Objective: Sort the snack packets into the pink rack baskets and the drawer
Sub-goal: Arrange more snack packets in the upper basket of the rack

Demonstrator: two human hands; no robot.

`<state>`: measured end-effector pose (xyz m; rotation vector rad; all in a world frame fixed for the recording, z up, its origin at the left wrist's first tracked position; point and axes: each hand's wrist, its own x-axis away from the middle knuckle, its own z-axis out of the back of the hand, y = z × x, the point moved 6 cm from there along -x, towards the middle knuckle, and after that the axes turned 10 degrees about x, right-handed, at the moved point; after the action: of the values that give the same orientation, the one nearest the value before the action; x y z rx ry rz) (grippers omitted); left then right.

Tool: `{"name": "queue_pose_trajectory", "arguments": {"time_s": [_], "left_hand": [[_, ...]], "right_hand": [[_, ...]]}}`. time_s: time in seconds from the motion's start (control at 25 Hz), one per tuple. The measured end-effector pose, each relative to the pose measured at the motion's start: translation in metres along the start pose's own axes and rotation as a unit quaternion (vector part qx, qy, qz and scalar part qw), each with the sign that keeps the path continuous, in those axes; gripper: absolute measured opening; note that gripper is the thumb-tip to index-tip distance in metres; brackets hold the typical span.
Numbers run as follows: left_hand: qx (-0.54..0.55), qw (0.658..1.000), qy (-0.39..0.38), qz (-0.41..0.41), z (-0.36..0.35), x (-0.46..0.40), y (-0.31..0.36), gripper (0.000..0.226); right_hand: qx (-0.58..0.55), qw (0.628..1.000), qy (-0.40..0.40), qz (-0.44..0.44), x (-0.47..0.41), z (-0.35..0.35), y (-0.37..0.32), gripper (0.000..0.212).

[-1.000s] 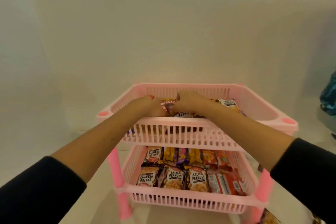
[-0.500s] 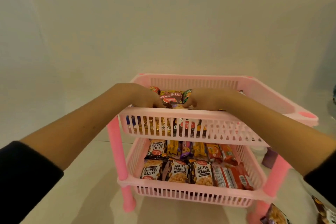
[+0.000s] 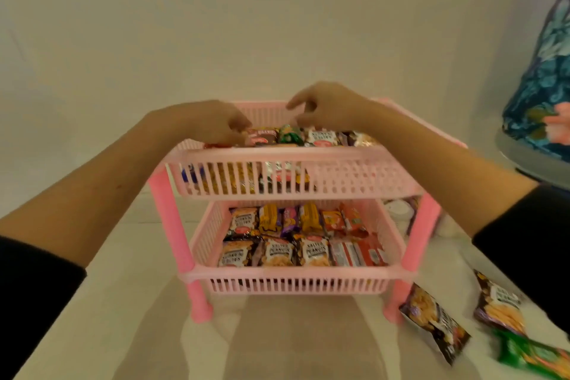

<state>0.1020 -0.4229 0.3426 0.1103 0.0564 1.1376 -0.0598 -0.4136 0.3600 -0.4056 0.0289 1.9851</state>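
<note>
Head view: pink rack (image 3: 172,219) standing on a pale surface, two baskets one above the other, seen from the front.
Top basket (image 3: 354,177): snack packets lie along its far part, among them a dark red packet (image 3: 262,136), a green packet (image 3: 290,133) and a white-faced packet (image 3: 322,137); more packets show through the front slats on the left half.
Lower basket (image 3: 296,287): two rows of packets; the front row holds three peanut packets (image 3: 277,252) side by side with red packets (image 3: 357,253) to their right; the back row holds yellow, purple and orange packs.
Left hand (image 3: 206,120): over the left of the top basket, fingers bent down, tips at the dark red packet; whether they pinch it I cannot tell, the frame is blurred.
Right hand (image 3: 327,106): above the top row, fingers loosely curled, forefinger out, holding nothing.
Loose packets: a dark one (image 3: 435,325) lies just beside the rack's front right leg; another peanut one (image 3: 499,302) and a green one (image 3: 533,358) lie farther right.
Drawer: out of sight.
Right edge: blue flowered cloth (image 3: 546,71).
</note>
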Motion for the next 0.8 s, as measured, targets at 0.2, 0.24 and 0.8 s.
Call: {"name": "queue_pose_trajectory", "arguments": {"time_s": [0.2,0.24,0.8], "left_hand": [[0.196,0.920,0.313,-0.132,0.008,0.043,0.077,0.026],[0.240,0.899,0.330,-0.161,0.000,0.052,0.101,0.025],[0.393,0.909,-0.045,-0.133,-0.344,0.085,0.422,0.036]], "right_hand": [[-0.091,0.972,0.215,-0.017,0.091,0.056,0.042,0.021],[-0.090,0.970,0.225,-0.024,0.114,0.059,0.054,0.021],[-0.078,0.947,0.039,-0.310,0.483,-0.083,0.258,0.015]]}}
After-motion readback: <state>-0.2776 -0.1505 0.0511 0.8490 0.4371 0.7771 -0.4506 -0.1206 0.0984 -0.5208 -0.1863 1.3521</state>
